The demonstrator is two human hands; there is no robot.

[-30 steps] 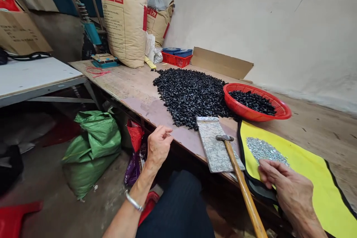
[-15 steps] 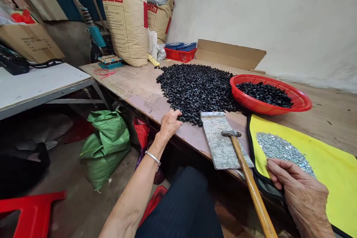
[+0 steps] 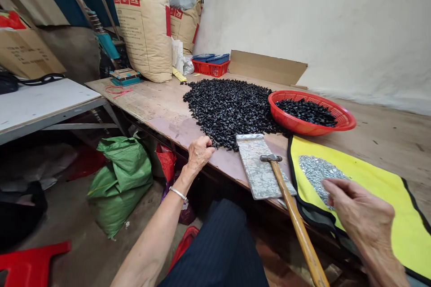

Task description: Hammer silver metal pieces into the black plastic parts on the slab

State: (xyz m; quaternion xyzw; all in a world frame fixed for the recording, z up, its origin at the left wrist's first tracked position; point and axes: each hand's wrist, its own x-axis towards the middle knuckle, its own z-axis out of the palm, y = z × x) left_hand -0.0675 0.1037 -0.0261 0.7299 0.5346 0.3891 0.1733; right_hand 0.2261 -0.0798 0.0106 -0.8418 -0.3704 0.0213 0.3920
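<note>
At the near edge of the heap of small black plastic pieces (image 3: 232, 107), my left hand (image 3: 199, 154) rests with its fingers curled together. What it holds, if anything, is hidden. My right hand (image 3: 363, 210) is over the yellow cloth (image 3: 387, 184), thumb and fingers pinched beside a pile of small silvery metal pieces (image 3: 318, 172). Anything in that pinch is too small or hidden to name. Between the hands lies a worn flat slab (image 3: 256, 166). A hammer (image 3: 286, 193) leans across it, head on the slab, wooden handle sticking out past the table edge.
A red plastic basket (image 3: 345, 119) holds more black pieces behind the cloth. Large paper sacks (image 3: 144, 31) and a teal lever press (image 3: 107, 45) stand at the back left. On the floor sit a green sack (image 3: 121, 179) and a red stool (image 3: 37, 260).
The camera view has shifted slightly. My left hand's fingers have curled in more at the heap's edge. My right hand has moved up over the silvery pile, still pinched.
</note>
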